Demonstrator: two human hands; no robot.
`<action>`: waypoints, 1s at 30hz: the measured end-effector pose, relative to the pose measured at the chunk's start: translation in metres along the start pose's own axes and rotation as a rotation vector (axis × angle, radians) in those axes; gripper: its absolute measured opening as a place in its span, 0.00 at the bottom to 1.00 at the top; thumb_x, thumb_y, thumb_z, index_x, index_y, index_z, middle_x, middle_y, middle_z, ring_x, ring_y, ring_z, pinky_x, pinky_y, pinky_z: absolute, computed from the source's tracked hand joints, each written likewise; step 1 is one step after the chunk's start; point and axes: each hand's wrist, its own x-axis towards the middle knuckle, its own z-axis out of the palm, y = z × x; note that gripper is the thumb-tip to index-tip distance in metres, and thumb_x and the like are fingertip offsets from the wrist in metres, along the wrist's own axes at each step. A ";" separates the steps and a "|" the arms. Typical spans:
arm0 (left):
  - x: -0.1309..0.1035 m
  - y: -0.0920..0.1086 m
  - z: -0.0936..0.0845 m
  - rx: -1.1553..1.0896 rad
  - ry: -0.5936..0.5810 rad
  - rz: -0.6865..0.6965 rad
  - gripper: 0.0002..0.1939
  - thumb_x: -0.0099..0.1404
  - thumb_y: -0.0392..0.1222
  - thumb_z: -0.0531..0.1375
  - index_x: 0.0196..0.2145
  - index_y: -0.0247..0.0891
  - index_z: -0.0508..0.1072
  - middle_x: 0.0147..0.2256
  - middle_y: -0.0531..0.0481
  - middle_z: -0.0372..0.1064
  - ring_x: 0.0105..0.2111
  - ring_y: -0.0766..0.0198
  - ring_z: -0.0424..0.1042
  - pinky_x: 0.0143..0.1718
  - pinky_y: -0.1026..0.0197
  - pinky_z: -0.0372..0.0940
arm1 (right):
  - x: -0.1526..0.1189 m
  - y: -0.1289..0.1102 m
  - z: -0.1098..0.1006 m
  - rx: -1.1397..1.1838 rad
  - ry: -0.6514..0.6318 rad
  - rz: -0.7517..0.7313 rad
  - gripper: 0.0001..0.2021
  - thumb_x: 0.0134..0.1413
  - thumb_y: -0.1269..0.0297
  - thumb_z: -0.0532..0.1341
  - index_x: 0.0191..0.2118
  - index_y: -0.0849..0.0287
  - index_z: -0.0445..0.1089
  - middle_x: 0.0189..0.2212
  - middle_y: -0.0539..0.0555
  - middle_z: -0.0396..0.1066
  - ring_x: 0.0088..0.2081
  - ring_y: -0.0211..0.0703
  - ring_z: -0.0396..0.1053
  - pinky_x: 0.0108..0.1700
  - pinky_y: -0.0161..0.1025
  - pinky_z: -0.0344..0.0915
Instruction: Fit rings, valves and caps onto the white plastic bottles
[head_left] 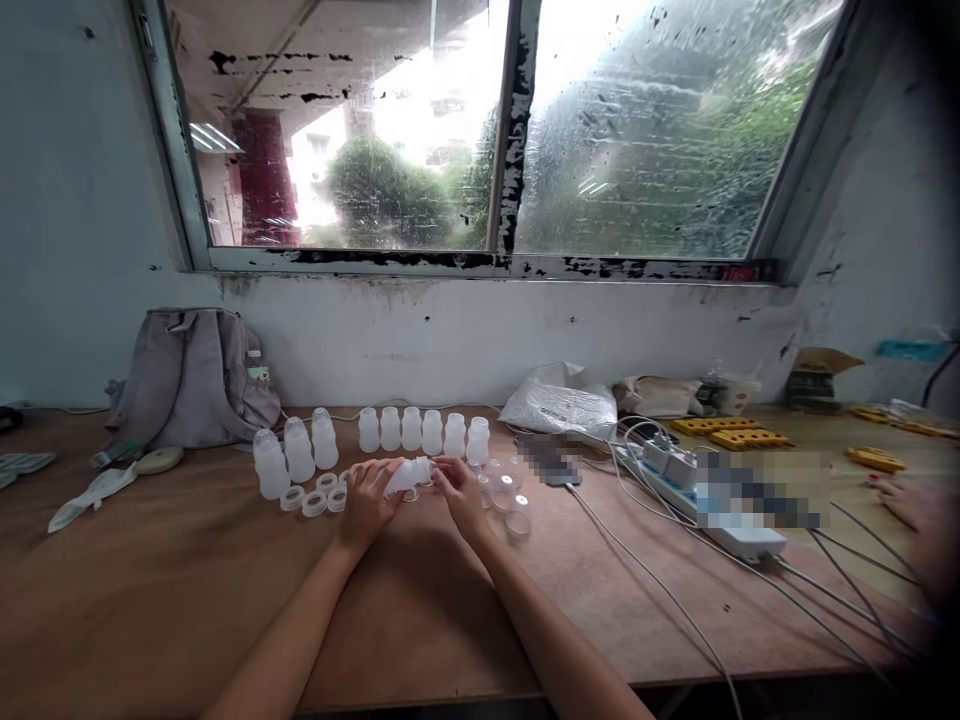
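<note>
Nearest on the wooden table (225, 600), loose white rings (315, 500) and clear caps (510, 505) lie just beside both wrists — a careless sweep of either arm could scatter them. The left hand (367, 505) is closed around a small translucent bottle (409, 476), held tilted just above the table; the right hand (459, 490) pinches its neck end. Behind stands a row of bottles (420, 430) — easily toppled.

Both forearms are bare from the lower edge of the view up to the wrists, with no sleeve showing. The left hand (365, 500), at about eleven o'clock from centre-bottom, and the right hand (459, 492), near twelve o'clock, are ungloved. Whether any ring is worn is too small to tell.
</note>
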 end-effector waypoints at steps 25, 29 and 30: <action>0.000 -0.003 -0.005 -0.048 -0.017 0.082 0.23 0.58 0.45 0.56 0.51 0.41 0.63 0.42 0.45 0.67 0.42 0.57 0.62 0.46 0.56 0.55 | 0.005 -0.002 -0.007 -0.014 -0.037 0.060 0.11 0.49 0.55 0.55 0.30 0.58 0.67 0.18 0.47 0.62 0.17 0.34 0.57 0.19 0.32 0.56; 0.001 -0.003 -0.004 -0.026 -0.015 0.088 0.21 0.59 0.44 0.55 0.51 0.41 0.63 0.42 0.45 0.67 0.42 0.57 0.62 0.46 0.56 0.55 | 0.006 -0.002 -0.008 0.046 -0.056 0.063 0.10 0.46 0.60 0.57 0.34 0.58 0.68 0.22 0.49 0.66 0.22 0.36 0.63 0.24 0.34 0.62; 0.001 -0.003 -0.004 -0.019 -0.016 0.084 0.21 0.59 0.44 0.55 0.51 0.41 0.64 0.42 0.45 0.67 0.42 0.57 0.62 0.46 0.56 0.55 | 0.006 -0.002 -0.008 0.051 -0.052 0.063 0.10 0.45 0.61 0.58 0.35 0.57 0.68 0.24 0.50 0.67 0.23 0.37 0.64 0.25 0.34 0.63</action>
